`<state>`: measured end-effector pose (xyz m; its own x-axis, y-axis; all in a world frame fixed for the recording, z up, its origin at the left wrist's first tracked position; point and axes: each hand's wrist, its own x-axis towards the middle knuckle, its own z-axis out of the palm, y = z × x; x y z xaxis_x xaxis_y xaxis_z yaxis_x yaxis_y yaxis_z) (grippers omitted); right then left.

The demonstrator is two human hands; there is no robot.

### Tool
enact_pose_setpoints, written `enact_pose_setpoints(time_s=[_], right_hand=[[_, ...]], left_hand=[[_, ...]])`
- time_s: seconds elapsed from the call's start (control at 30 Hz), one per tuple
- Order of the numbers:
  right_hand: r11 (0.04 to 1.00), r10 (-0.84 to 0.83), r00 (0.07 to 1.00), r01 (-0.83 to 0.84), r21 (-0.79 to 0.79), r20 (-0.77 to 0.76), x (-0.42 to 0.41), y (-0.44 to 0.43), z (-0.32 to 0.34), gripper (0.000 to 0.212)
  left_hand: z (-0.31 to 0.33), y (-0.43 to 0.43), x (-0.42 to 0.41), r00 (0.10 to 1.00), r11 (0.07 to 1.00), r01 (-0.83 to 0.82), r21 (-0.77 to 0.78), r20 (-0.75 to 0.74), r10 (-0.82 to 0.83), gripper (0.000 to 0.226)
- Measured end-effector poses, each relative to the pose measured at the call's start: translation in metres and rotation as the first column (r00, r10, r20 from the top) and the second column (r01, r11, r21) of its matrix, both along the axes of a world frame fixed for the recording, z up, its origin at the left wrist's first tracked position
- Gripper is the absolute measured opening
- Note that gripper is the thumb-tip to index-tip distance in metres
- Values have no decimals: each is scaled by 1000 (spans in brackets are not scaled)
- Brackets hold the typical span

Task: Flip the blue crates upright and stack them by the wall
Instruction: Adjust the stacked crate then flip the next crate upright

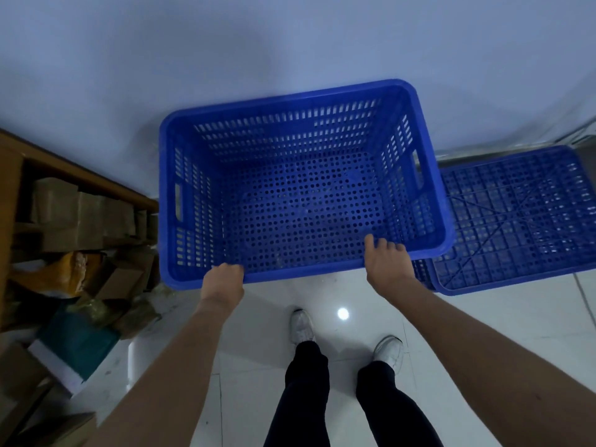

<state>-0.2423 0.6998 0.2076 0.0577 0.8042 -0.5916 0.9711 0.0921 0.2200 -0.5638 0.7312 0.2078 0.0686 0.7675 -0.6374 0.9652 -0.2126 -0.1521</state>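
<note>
Blue crate (300,201), open side up, stands close against the wall (225,43), its near rim gripped by both hands. The left hand (222,279) curls its fingers round the rim near the left corner; the right hand (385,262) hooks its fingers over the rim further right. Whether it rests on the floor (483,317) I cannot tell. With a perforated base and slotted walls of moulded plastic, it should be light and stiff. The rolled rim gives a sure hold, though the handle slot (177,201) in each short end would likely balance it better. A second crate (516,217) lies bottom-up just beside it on the right.
</note>
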Motion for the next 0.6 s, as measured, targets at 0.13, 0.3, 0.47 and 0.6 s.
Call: enact_pose_setpoints(time_s=[0.13, 0.3, 0.47, 0.6], right_hand=[[994, -82, 994, 87, -67, 65, -7, -5, 19, 67], [983, -149, 982, 136, -120, -111, 8, -39, 54, 80], [836, -548, 757, 473, -279, -357, 36, -56, 102, 77], [743, -669, 676, 601, -295, -309, 62, -95, 131, 73]], left_hand=[[17, -3, 23, 1000, 996, -1, -88, -11, 0, 30], [54, -20, 57, 985, 967, 166, -191, 87, -152, 69], [100, -14, 113, 902, 951, 218, -218, 417, -111, 60], [132, -10, 175, 837, 921, 359, -150, 488, -247, 47]])
